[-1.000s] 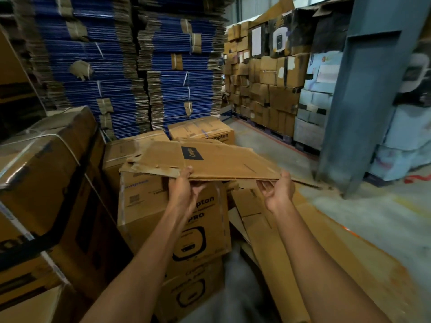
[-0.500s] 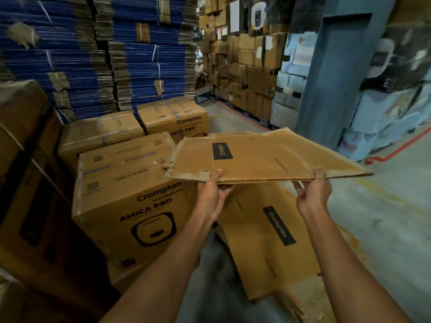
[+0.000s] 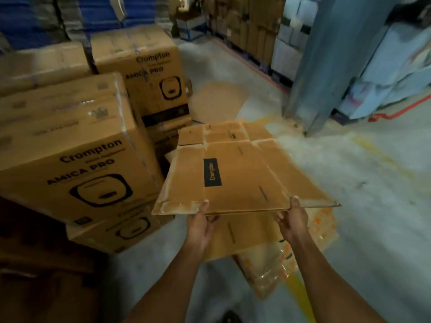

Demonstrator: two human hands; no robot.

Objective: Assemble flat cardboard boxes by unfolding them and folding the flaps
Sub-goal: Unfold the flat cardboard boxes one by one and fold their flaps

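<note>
The flat cardboard box you are holding is still collapsed, lying almost level in the air above the floor, its near edge at your hands and its far flaps pointing away from you; a dark label reading "Crompton" sits on its upper face. Your left hand grips the near edge left of centre, thumb on top and fingers closed underneath. Your right hand pinches the same edge further right, thumb over the top and fingers curled below. Directly under the held box, more flattened cardboard lies on the concrete floor, partly over a clear plastic sheet with orange marks. To your left stand sealed cartons printed "Crompton AMICA PRO", stacked two high, with another such carton behind them. A grey-blue steel column rises to the right, beyond the box.
</note>
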